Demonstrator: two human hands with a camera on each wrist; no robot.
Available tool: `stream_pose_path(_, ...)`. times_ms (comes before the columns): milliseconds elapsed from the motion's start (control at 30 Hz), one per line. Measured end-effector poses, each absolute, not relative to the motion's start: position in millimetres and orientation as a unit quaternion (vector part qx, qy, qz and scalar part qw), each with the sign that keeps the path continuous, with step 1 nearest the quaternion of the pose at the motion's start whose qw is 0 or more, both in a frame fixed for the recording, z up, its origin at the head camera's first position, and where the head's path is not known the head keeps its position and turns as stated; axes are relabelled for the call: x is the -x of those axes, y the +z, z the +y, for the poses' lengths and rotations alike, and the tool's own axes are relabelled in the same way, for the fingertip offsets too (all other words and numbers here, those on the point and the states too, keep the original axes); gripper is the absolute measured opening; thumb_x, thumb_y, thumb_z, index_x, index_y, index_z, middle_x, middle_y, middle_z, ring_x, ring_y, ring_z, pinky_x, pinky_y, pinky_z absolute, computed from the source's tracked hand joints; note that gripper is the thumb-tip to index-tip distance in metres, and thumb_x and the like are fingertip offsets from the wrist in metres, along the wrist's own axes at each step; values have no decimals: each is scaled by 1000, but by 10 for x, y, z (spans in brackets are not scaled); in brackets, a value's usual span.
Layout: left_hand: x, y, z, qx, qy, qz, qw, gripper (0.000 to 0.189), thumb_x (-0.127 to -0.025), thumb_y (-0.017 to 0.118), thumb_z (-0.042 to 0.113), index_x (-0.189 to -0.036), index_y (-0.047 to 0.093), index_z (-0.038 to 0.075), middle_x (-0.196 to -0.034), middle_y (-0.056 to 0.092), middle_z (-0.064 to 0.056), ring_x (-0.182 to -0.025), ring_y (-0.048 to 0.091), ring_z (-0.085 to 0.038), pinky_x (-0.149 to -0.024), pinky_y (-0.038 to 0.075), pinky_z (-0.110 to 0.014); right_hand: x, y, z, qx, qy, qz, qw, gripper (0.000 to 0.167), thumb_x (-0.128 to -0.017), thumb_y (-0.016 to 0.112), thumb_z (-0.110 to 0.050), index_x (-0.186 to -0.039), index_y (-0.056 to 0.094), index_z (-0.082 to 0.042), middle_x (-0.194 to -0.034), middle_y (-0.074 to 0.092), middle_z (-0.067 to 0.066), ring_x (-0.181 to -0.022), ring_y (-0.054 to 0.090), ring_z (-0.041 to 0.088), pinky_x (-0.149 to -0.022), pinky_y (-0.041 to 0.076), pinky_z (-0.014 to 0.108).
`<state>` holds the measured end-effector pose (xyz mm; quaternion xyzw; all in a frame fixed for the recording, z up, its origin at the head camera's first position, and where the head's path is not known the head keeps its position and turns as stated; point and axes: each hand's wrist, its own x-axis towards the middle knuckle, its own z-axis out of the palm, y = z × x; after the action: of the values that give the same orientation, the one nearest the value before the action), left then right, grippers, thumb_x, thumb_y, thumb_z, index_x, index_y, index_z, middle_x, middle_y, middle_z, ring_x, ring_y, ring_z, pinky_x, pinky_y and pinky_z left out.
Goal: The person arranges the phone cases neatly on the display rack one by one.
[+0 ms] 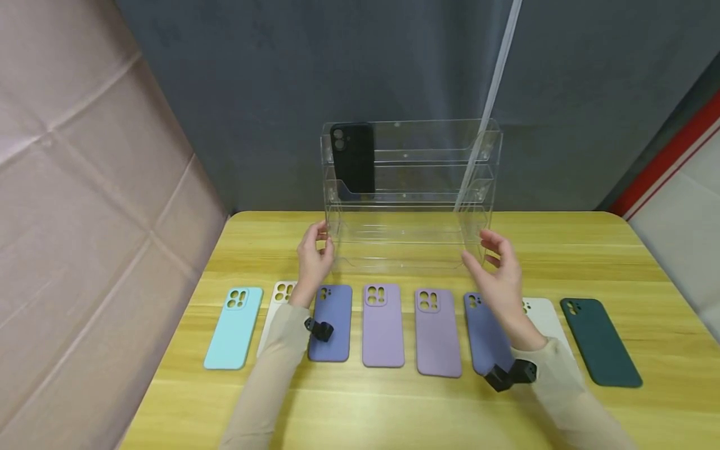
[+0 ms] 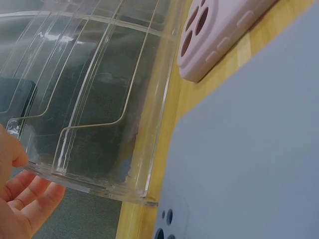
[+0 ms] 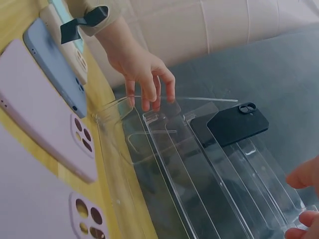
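Left grip (image 1: 316,257) on clear rack (image 1: 416,201), black phone case (image 1: 357,159) inside

The left sleeve (image 1: 279,359) hides part of a white case (image 1: 275,314). In the wrist views, picture edges cut the left hand (image 2: 19,209) and right hand (image 3: 311,180).

Grey fabric (image 1: 281,94) hangs behind; creased pale cloth (image 1: 95,200) left; red band (image 1: 669,153) right.

Clear tiered plastic rack (image 1: 416,200), standing upright
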<state>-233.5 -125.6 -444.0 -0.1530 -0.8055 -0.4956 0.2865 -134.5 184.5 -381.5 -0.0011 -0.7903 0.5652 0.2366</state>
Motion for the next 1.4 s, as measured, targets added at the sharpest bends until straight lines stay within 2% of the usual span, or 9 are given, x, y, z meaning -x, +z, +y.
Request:
stream_pose_path(133, 2328, -4440, -1246, 150, -504, -802, 284, 31, -83, 54, -10, -115, 54, -11, -103, 59, -25, -86, 60, -35, -56, 55, -42, 1264, -3846, 1967, 25, 558, -798, 226, 48, -83, 66, 1, -127, 48, 4, -123, 51, 8, -110, 45, 16, -89, 37, 27)
stream_pose_path(367, 2325, -4427, -1246, 152, -503, -802, 285, 31, -84, 53, -10, -115, 55, -11, -102, 59, -25, -86, 60, -35, -56, 55, -41, 1116, -3959, 2228, 88, 548, -804, 213, 45, -85, 65, -4, -127, 49, -3, -122, 51, -3, -109, 45, 8, -86, 37, 19)
stream_pose_path(533, 2324, -4426, -1258, 153, -506, -799, 288, 32, -83, 53, -10, -115, 54, -10, -102, 59, -27, -86, 60, -36, -58, 56, -43, 1032, -4083, 2460, 115, 531, -814, 207, 43, -88, 64, -12, -128, 50, -6, -125, 52, 3, -107, 45, 4, -84, 37, 15)
stream_pose_path(700, 2321, -4436, -1260, 152, -504, -800, 289, 33, -83, 53, -10, -116, 54, -9, -102, 59, -24, -87, 60, -35, -58, 56, -44, 1056, -4509, 2860, 156, 482, -836, 213, 48, -88, 65, -29, -131, 50, -14, -125, 52, -4, -106, 44, -3, -80, 36, 9)
stream_pose_path(800, 2322, -4438, -1256, 153, -502, -800, 289, 33, -83, 53, -10, -116, 54, -9, -102, 59, -23, -86, 60, -34, -57, 55, -43, 1088, -4796, 3120, 184, 461, -841, 214, 50, -86, 65, -36, -132, 50, -20, -126, 51, -5, -108, 45, 0, -80, 36, 9)
stream_pose_path(967, 2322, -4434, -1249, 154, -502, -800, 289, 33, -83, 53, -10, -116, 54, -9, -102, 59, -23, -86, 60, -35, -58, 55, -44, 1047, -4912, 3320, 240, 431, -847, 201, 54, -86, 62, -40, -135, 47, -22, -131, 49, 0, -111, 45, 6, -81, 36, 14)
stream_pose_path(1067, 2323, -4433, -1249, 155, -503, -799, 289, 32, -83, 53, -9, -115, 54, -9, -102, 59, -23, -86, 60, -36, -57, 55, -44, 973, -4785, 3306, 252, 431, -845, 191, 56, -89, 60, -35, -139, 43, -15, -136, 45, 5, -120, 42, 15, -91, 36, 23)
stream_pose_path(1233, 2324, -4432, -1247, 152, -506, -799, 287, 32, -84, 53, -9, -115, 55, -9, -102, 59, -22, -86, 60, -35, -57, 55, -44, 866, -4537, 3197, 266, 431, -843, 179, 57, -92, 55, -21, -141, 34, -1, -142, 36, 20, -127, 34, 37, -100, 31, 51)
stream_pose_path(1400, 2321, -4433, -1247, 151, -508, -798, 286, 32, -83, 53, -10, -115, 54, -9, -102, 59, -23, -86, 60, -36, -57, 55, -45, 838, -4566, 3303, 250, 402, -861, 187, 55, -90, 56, -13, -138, 36, 8, -137, 37, 29, -125, 34, 45, -100, 30, 57)
